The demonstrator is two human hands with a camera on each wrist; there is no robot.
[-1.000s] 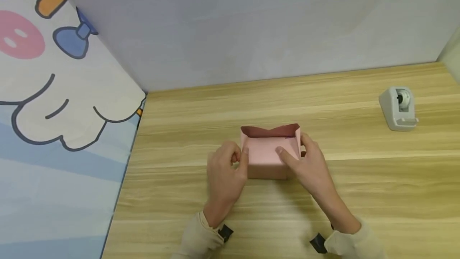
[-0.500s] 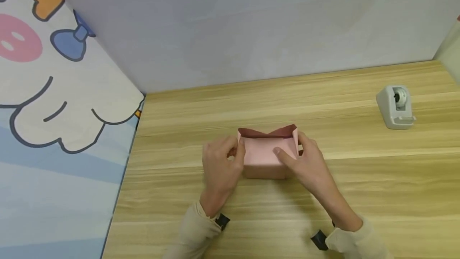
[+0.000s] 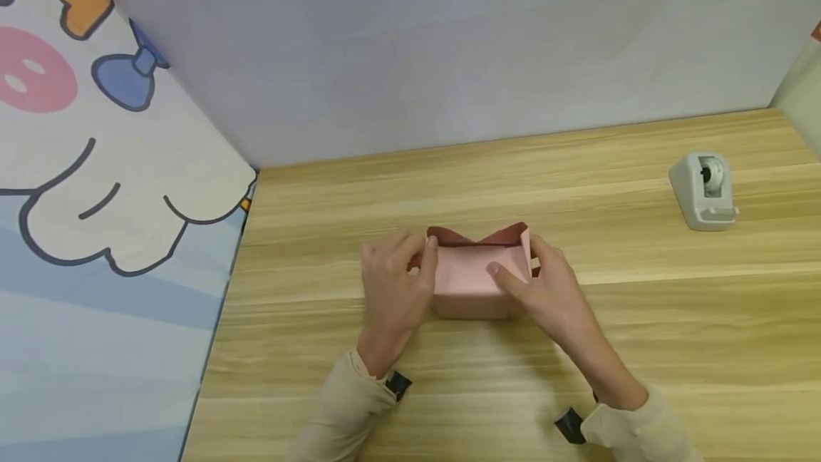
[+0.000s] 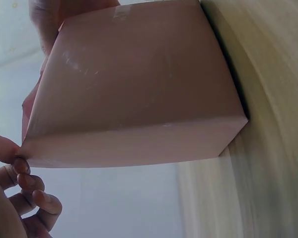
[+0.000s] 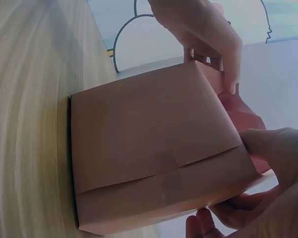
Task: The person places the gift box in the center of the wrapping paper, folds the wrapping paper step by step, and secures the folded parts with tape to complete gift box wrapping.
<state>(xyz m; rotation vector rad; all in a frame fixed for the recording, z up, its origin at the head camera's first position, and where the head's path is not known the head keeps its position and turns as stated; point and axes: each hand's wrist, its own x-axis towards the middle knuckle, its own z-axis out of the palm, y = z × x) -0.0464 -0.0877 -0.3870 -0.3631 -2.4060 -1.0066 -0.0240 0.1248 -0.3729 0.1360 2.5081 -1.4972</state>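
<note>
Head view shows the pink box (image 3: 471, 306) standing on the wooden table (image 3: 308, 227). Left hand (image 3: 394, 287) pinches its upper left edge; right hand (image 3: 553, 298), slanting inward, grips its right side, with thumb laid on top. Tape dispenser (image 3: 695, 198) stays well apart, rightward.

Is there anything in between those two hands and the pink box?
Nothing visible. The left hand directly pinches an upper edge of the pink box, and the right hand grips the opposite side with its thumb on top. The tape dispenser sits apart, farther back to the right.
</note>
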